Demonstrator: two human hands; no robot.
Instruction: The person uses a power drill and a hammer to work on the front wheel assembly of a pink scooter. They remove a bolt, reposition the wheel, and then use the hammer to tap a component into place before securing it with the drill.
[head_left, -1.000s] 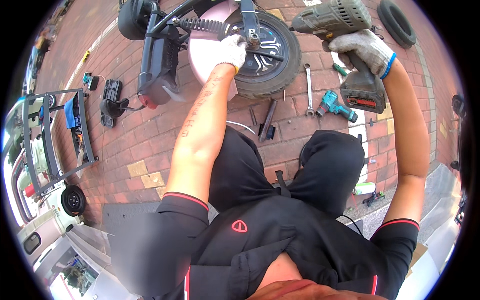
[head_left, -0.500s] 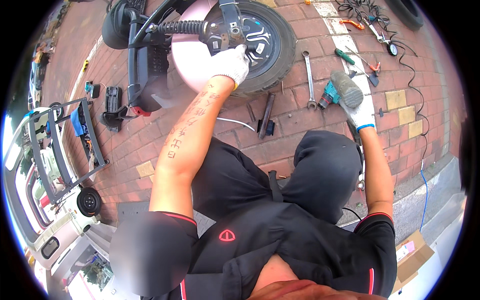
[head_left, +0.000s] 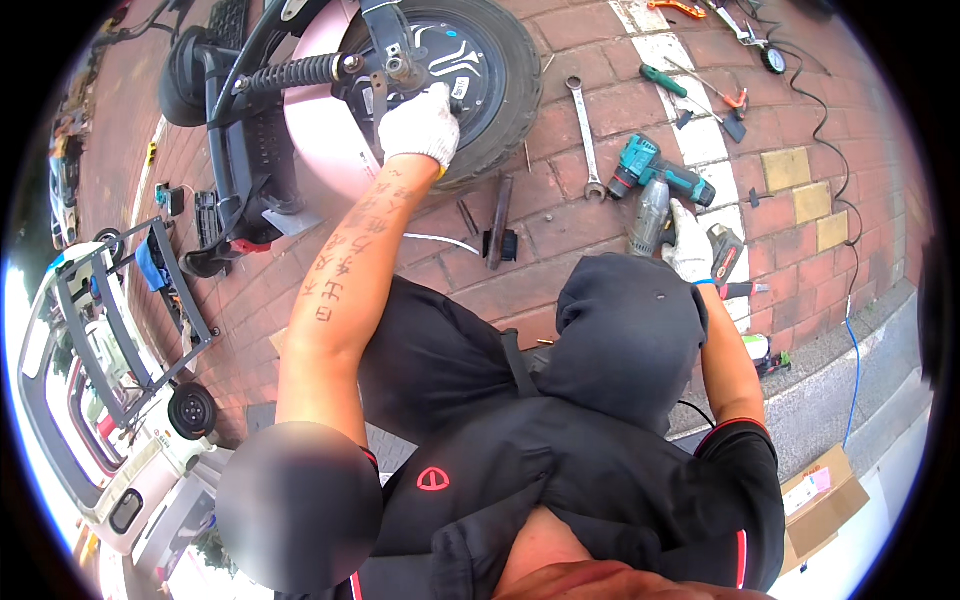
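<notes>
left hand: the white-gloved left hand (head_left: pixel 420 125) is up on the small black-tyred scooter wheel (head_left: pixel 500 70). Its fingers are bent over the silver hub just below the axle nut (head_left: pixel 400 68). Can't tell if they're actually gripping anything or just bracing.
right hand: the gloved right hand (head_left: pixel 690 245) is down low on the red brick pavement (head_left: pixel 560 280). Its fingers look closed round the grip of a chunky grey cordless power driver (head_left: pixel 648 218), which seems to be lying on the bricks.
where the wheel is: top middle of the view, still mounted on the scooter frame, with the pink rounded body panel (head_left: pixel 320 140) right beside it.
nearby stuff: a teal cordless drill (head_left: pixel 655 172) sits just beside the grey driver. A long silver spanner (head_left: pixel 585 135) lies between the tyre and the drills.
step in hand: I'd say it's hub and axle work on the wheel, with the driver parked on the ground while the left hand steadies the wheel.
next move needs: my guess is the right hand has to be free, or holding a tool that fits that nut. The wheel also needs to stay braced so it doesn't spin.
vs a second ago: the driver was held up high next to the tyre. Half a second ago it was halfway down, and now it's at the bricks. The left hand has stayed on the hub the whole time.
</notes>
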